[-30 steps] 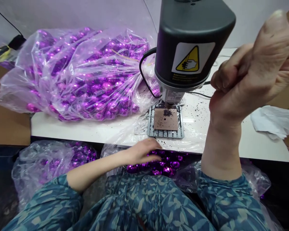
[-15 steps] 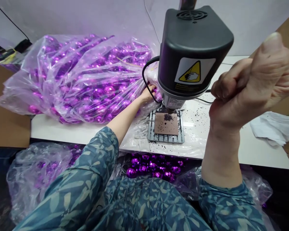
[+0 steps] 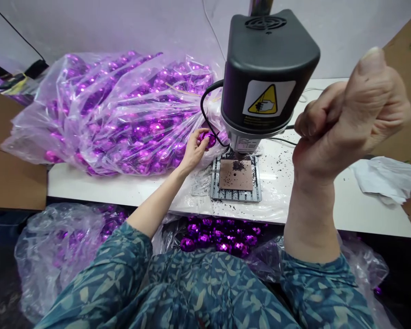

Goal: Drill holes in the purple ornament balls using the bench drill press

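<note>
My left hand (image 3: pixel 194 150) has its fingers closed around a shiny purple faceted ball (image 3: pixel 208 140), beside the mouth of a big clear bag (image 3: pixel 123 114) full of such balls. Raised at the right, my right hand (image 3: pixel 356 105) is a fist around the handle of a bench drill press (image 3: pixel 270 68); a dark rod runs from the machine into the fist, and the grip itself is hidden. Below the drill head a brown square board (image 3: pixel 236 176) with a small hole lies on a slotted metal base (image 3: pixel 214 194). Dark shavings are scattered over both.
More purple balls (image 3: pixel 222 237) lie in an opened plastic bag below the table's front edge. Cardboard boxes flank the white table (image 3: pixel 329 205) on both sides. Crumpled white paper (image 3: pixel 387 176) lies at the right. A black cable (image 3: pixel 203 107) loops beside the drill head.
My left hand has come back from the bag's mouth towards me and left, with a purple ball now visible in its fingers. My right hand keeps its grip; the view has shifted slightly.
</note>
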`<action>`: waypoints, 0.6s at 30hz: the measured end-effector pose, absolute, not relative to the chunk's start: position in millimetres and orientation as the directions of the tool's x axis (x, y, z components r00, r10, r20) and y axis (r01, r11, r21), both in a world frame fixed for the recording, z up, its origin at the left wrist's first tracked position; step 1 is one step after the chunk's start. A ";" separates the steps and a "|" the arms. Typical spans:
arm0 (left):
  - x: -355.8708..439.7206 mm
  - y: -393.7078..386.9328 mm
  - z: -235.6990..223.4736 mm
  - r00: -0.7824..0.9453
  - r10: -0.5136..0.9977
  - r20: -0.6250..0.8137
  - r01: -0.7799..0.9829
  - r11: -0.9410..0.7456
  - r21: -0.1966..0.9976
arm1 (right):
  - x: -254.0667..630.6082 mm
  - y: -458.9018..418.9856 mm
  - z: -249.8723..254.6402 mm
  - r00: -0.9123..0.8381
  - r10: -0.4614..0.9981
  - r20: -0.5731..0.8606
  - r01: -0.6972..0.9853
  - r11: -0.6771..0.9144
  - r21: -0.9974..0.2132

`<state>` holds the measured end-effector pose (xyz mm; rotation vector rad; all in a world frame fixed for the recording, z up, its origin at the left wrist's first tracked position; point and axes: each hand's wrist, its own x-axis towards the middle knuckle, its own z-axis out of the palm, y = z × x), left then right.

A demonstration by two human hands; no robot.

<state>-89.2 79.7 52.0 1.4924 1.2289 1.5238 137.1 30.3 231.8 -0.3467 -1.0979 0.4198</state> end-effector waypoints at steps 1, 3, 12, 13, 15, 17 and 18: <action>-91.7 68.4 52.1 -0.131 0.940 0.315 0.107 -0.303 0.947 | 136.5 30.0 232.1 0.401 0.488 0.775 -0.157 0.870 -0.467; -94.8 49.1 52.8 -0.141 0.957 0.253 0.016 -0.253 0.967 | 135.5 29.4 233.1 0.412 0.496 0.764 -0.153 0.865 -0.478; -57.7 2.8 38.8 0.012 0.999 0.044 -0.243 -0.040 0.969 | 139.2 31.9 230.3 0.368 0.502 0.783 -0.172 0.864 -0.473; -51.5 2.0 35.2 0.013 0.999 0.036 -0.253 -0.031 0.967 | 139.5 32.2 229.5 0.366 0.497 0.787 -0.176 0.867 -0.465; -41.9 3.5 28.1 0.005 0.999 0.050 -0.260 -0.047 0.964 | 139.6 32.0 228.4 0.369 0.491 0.789 -0.192 0.871 -0.453; -36.2 7.6 21.8 0.008 0.996 0.089 -0.250 -0.084 0.964 | 139.4 31.3 228.0 0.370 0.487 0.791 -0.199 0.873 -0.445; -34.7 10.1 19.2 0.017 0.994 0.111 -0.241 -0.104 0.965 | 139.3 30.9 228.0 0.362 0.492 0.792 -0.199 0.871 -0.450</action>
